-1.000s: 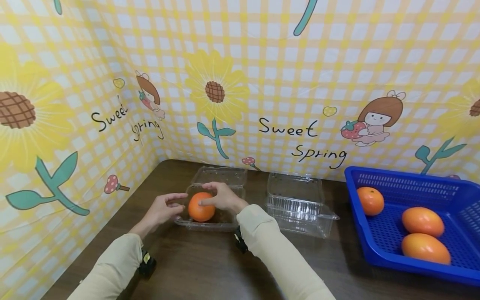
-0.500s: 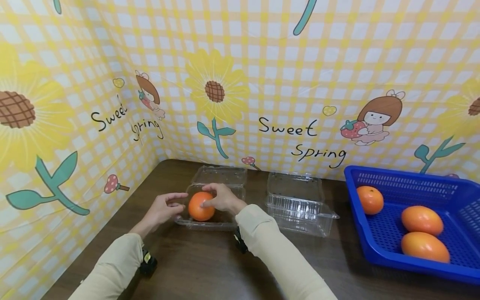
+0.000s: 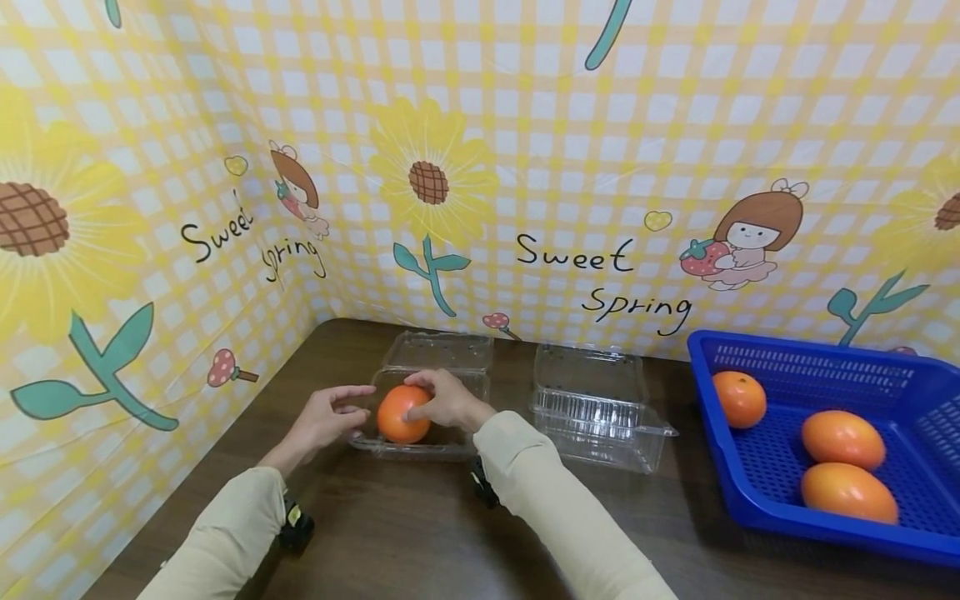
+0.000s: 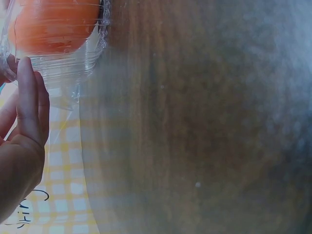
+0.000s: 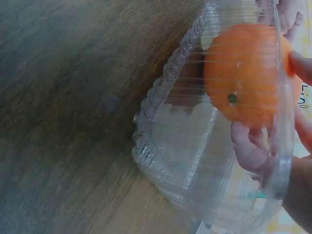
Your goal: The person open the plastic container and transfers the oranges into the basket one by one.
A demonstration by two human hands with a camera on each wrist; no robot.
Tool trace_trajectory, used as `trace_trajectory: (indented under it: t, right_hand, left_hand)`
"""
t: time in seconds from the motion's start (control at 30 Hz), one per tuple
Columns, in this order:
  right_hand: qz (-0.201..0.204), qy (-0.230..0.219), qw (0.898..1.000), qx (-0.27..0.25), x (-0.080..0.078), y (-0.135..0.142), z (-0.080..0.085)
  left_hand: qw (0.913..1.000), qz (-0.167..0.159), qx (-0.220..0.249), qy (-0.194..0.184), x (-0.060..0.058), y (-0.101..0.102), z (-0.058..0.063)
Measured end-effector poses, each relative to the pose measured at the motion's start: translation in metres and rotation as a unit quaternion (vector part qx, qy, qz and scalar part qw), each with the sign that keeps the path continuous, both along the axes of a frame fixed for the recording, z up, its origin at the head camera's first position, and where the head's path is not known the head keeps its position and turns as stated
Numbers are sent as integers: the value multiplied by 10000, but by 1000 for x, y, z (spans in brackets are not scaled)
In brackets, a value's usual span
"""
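An orange sits at the left side of an open clear plastic clamshell container. My right hand grips it, the thumb on the near side and fingers over the far side. Through the clear wall in the right wrist view, the orange shows its green stem spot, with fingertips below it. My left hand is at the container's left edge, fingers extended. In the left wrist view those fingers reach to the container's wall; whether they press it I cannot tell.
A second clear clamshell container stands to the right, its lid raised. Farther right is a blue plastic basket with three oranges in view. Checked cloth hangs behind and to the left of the dark wooden table.
Both hands stay nearly in place. The right hand and the orange have shifted very slightly, the thumb now lower on the fruit. The container has not moved.
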State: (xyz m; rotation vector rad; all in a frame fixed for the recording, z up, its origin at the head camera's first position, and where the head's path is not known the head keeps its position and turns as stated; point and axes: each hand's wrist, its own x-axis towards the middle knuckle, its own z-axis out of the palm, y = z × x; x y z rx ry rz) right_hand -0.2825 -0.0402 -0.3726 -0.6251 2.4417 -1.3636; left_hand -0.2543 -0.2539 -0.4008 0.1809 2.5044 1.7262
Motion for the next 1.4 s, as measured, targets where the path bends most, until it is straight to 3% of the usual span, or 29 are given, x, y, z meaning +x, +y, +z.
trace_trajectory:
  t: [1.4]
  right_hand:
    - [-117,-334,9994,-9,6,3,0]
  left_hand:
    - [9999,3,-124,66,1,0,1]
